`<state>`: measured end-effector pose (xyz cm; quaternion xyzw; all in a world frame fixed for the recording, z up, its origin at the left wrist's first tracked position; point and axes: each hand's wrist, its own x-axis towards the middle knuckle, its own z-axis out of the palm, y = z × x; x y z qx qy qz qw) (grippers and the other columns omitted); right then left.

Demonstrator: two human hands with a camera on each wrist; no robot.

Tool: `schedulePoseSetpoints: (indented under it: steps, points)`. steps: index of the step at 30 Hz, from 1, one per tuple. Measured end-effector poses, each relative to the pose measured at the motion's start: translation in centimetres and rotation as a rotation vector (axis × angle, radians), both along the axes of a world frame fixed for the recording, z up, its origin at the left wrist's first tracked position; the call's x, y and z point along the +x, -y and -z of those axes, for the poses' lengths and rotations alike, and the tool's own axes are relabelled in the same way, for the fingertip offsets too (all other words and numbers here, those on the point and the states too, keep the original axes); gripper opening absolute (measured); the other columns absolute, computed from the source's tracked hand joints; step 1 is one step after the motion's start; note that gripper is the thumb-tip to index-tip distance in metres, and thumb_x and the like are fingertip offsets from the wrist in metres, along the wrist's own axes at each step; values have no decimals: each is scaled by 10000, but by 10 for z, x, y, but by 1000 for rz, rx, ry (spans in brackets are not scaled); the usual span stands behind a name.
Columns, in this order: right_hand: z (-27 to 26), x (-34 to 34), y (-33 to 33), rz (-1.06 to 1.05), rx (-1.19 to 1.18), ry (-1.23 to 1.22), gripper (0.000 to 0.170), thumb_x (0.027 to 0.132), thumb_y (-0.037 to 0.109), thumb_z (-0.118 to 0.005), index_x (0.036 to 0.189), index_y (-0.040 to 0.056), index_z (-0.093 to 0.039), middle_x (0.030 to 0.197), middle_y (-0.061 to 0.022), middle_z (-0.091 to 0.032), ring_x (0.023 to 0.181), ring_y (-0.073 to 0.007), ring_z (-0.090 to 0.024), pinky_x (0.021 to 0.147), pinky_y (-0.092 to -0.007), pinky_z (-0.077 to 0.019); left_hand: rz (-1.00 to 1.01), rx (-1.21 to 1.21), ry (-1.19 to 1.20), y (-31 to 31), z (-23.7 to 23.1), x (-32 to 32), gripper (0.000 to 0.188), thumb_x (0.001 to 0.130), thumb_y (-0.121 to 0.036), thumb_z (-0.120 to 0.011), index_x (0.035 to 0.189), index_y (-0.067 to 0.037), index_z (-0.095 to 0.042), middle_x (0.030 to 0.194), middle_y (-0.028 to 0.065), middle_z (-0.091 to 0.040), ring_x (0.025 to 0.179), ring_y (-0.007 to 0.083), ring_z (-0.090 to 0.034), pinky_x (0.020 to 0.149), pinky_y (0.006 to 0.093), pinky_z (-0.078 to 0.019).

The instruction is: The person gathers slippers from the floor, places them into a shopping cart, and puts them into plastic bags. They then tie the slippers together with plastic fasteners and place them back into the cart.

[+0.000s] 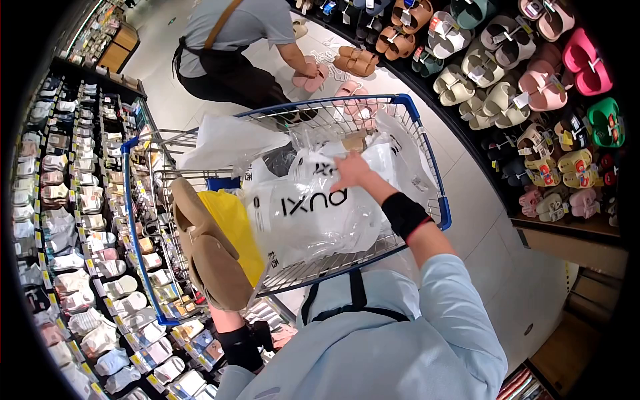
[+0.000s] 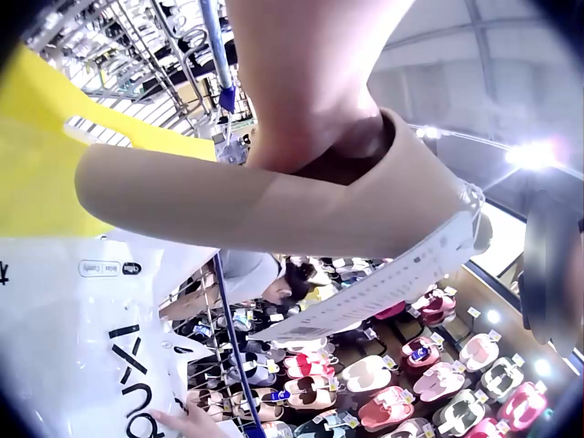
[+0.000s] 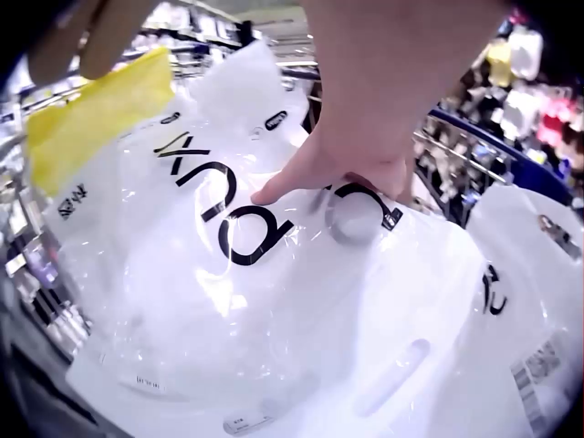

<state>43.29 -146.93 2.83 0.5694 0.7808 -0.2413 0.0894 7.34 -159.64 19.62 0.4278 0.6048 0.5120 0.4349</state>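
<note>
My left hand [image 2: 315,119] holds a pair of brown slippers [image 1: 211,257] at the left side of a shopping cart [image 1: 437,180]. In the left wrist view the hand reaches into the opening of one slipper, which hides the fingers; a white paper tag [image 2: 374,290] hangs from it. Over the cart, my right hand [image 1: 353,172] rests on clear-wrapped white packages [image 1: 313,223] with black lettering. Its thumb lies extended across the plastic, apart from the fingers, which are partly hidden in the right wrist view. A yellow bag [image 1: 233,230] stands between slippers and packages.
Beyond the cart a person in a dark apron [image 1: 233,60] bends over pink slippers [image 1: 311,79] on the floor. Shelves of slippers [image 1: 507,93] line the right side. Racks of socks [image 1: 87,280] run close along the left.
</note>
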Motion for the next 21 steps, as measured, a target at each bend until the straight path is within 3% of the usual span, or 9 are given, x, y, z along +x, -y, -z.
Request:
schedulePoseSetpoints:
  steps: [1, 3, 6, 9, 10, 11, 13, 17, 21]
  points:
    - [0, -4, 5, -90, -113, -14, 748, 573, 617, -669, 1053, 51, -576, 1028, -199, -596, 934, -347, -583, 891, -425, -413, -7, -8, -7, 5, 1, -1, 336, 758, -84, -554, 1075, 27, -558, 953, 95, -622, 822, 197, -610, 722, 342, -493]
    - [-1, -5, 22, -105, -152, -5, 403, 693, 396, -643, 945, 81, -643, 988, -130, -628, 888, -305, -612, 781, -401, -481, -26, -15, -21, 12, 3, -5, 332, 758, -85, -554, 1071, 27, -560, 952, 94, -623, 822, 195, -610, 723, 340, -493]
    - [-73, -1, 53, -175, 92, -168, 170, 724, 160, -564, 861, 72, -614, 888, -126, -624, 806, -310, -621, 674, -412, -495, -51, -12, -38, 15, 5, -12, 326, 760, -85, -555, 1066, 26, -565, 951, 92, -625, 821, 193, -610, 724, 338, -492]
    - [-147, 70, 50, -90, 173, -230, 148, 735, 186, -596, 793, 51, -613, 802, -149, -613, 724, -326, -598, 625, -433, -472, -69, -10, -63, 16, 7, -20, 320, 761, -86, -555, 1060, 26, -569, 949, 90, -626, 821, 190, -610, 726, 335, -492]
    - [-183, 90, 63, 236, 474, -359, 199, 759, 235, -618, 804, 41, -631, 743, -154, -598, 691, -277, -589, 627, -394, -466, -73, -8, -74, 15, 6, -22, 318, 761, -86, -555, 1058, 26, -571, 948, 89, -627, 821, 189, -611, 726, 334, -492]
    - [-208, 122, 61, 732, 138, -362, 242, 790, 241, -612, 884, 19, -631, 784, -118, -618, 736, -229, -603, 655, -340, -466, -77, -5, -81, 14, 6, -24, 316, 761, -86, -555, 1057, 26, -572, 948, 88, -627, 821, 189, -611, 727, 333, -492]
    - [-229, 173, 67, 1007, 358, -1002, 271, 812, 144, -570, 1025, -24, -573, 936, -88, -641, 876, -203, -619, 763, -320, -493, -79, 7, -92, 11, 6, -28, 313, 762, -86, -555, 1053, 26, -575, 947, 87, -628, 821, 187, -611, 728, 332, -491]
    - [-201, 213, 67, 1338, 52, -1509, 238, 822, 124, -552, 1024, 0, -579, 933, -93, -638, 858, -189, -626, 777, -331, -509, -81, 7, -97, 9, 9, -32, 305, 763, -87, -556, 1046, 26, -581, 945, 84, -630, 821, 184, -611, 730, 328, -491]
    - [-161, 212, 69, 1316, -268, -1552, 188, 812, 128, -561, 951, 9, -598, 881, -96, -653, 763, -194, -643, 714, -308, -530, -82, 7, -95, 11, 12, -39, 298, 765, -88, -556, 1038, 26, -587, 943, 82, -632, 820, 180, -612, 732, 325, -490]
